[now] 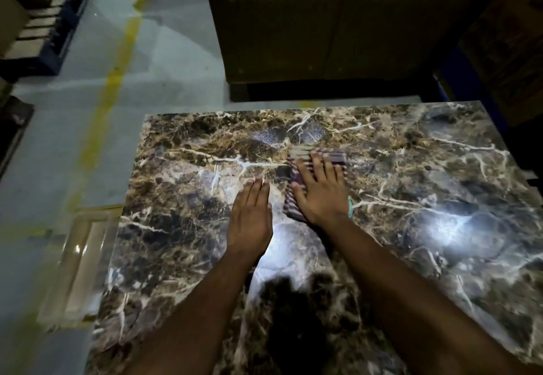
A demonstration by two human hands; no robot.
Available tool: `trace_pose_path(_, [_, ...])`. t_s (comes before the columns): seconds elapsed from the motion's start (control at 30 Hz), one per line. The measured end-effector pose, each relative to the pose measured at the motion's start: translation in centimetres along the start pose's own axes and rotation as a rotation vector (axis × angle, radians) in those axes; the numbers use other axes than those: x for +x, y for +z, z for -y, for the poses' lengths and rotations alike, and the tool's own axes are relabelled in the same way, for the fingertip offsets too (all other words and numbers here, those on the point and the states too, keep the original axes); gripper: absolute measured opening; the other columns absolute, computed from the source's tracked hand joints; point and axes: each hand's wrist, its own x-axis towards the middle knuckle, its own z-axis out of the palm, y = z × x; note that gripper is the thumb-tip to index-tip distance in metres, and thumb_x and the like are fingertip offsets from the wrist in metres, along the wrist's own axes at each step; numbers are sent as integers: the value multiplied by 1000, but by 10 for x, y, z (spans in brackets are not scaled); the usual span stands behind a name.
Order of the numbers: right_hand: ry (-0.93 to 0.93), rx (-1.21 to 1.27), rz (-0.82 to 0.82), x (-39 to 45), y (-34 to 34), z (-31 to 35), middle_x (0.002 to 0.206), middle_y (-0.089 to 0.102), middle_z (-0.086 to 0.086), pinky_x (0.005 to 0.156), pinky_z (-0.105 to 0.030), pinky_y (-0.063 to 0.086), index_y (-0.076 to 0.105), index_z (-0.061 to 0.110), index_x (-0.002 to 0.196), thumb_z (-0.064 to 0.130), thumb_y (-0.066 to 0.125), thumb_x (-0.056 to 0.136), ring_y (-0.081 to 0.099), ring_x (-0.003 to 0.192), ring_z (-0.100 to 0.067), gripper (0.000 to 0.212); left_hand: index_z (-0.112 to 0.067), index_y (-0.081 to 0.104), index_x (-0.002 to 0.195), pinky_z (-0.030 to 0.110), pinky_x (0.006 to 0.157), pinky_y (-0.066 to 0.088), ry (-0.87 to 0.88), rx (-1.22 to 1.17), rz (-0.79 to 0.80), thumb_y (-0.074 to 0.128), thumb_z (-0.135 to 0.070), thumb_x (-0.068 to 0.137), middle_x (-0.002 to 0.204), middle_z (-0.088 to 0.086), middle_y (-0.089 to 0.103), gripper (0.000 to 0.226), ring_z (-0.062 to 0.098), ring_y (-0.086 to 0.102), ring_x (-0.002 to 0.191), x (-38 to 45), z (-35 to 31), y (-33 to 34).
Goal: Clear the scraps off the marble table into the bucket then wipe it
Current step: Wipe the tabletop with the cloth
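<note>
The brown marble table (411, 169) with white veins fills the lower right of the view. A striped purple and grey cloth (329, 155) lies near its middle. My right hand (318, 191) presses flat on the cloth with straight, spread fingers. My left hand (251, 213) lies flat on the bare marble just left of the cloth, fingers straight and together. A clear plastic bucket (79, 257) sits on the floor against the table's left edge, blurred. I see no scraps on the marble.
Grey floor with a yellow line (111, 89) stretches to the left. A large dark box (323, 22) stands behind the table's far edge. A blue pallet (50, 33) with cartons sits at the far left. Bright light glares off the marble at the right.
</note>
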Motion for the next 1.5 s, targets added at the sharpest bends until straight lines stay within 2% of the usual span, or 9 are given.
trace_pose_path(0.13, [-171,4,18,-58,14,18,169,23,-4,127,-50,10,23,38,161,60,25,99,17,157,-28,65,-18,24,158,36,126,12,15,-2,7,33,-28,107,166,0,20,52,18,13,153,-26,-1,6])
trace_pose_path(0.33, [24,5,11,-91,13,-7,172,9,-4,127,-48,2,14,37,163,62,13,98,5,158,-29,69,-17,27,158,35,123,11,66,-6,22,35,-27,107,165,1,23,52,20,16,152,-71,4,8])
trace_pose_path(0.53, [-149,-3,6,-159,29,11,171,18,-1,127,-48,12,22,40,160,57,30,100,12,158,-25,63,-19,24,158,35,124,9,35,-20,18,32,-28,108,167,0,19,52,18,12,153,-104,4,10])
trace_pose_path(0.7, [63,14,-40,-165,31,10,170,19,-5,127,-50,11,24,37,161,55,32,100,15,157,-30,64,-15,25,158,32,123,3,45,-15,-12,31,-27,108,166,2,20,51,20,16,153,-133,0,10])
trace_pose_path(0.87, [-118,17,16,-218,43,34,171,16,-2,127,-50,10,20,38,161,57,31,100,12,158,-27,65,-16,32,156,33,123,12,45,-40,-17,37,-22,106,164,2,28,50,19,20,151,-152,-1,13])
trace_pose_path(1.07, [101,50,-6,-222,40,32,172,9,-5,127,-51,3,14,37,162,59,25,101,6,158,-31,66,-16,30,157,37,124,13,25,-88,-14,36,-19,106,165,3,25,51,21,17,152,-188,-2,14])
trace_pose_path(1.23, [-63,15,28,-277,53,63,172,12,-3,127,-48,4,15,38,162,59,26,100,9,158,-28,67,-15,35,154,37,125,13,50,-154,-23,42,-6,98,164,5,28,57,21,19,151,-210,2,15])
trace_pose_path(1.37, [62,-5,10,-293,47,13,172,12,-3,127,-49,6,15,39,162,62,25,99,9,158,-29,68,-14,39,152,41,125,16,37,-200,-51,41,-3,97,160,7,34,55,23,23,148,-215,-2,14])
trace_pose_path(1.5, [101,49,30,-274,48,63,172,3,-8,126,-55,3,5,36,163,64,22,99,2,158,-32,71,-15,40,150,43,124,20,-8,-224,-53,39,-7,100,158,7,37,51,23,26,147,-211,-4,16])
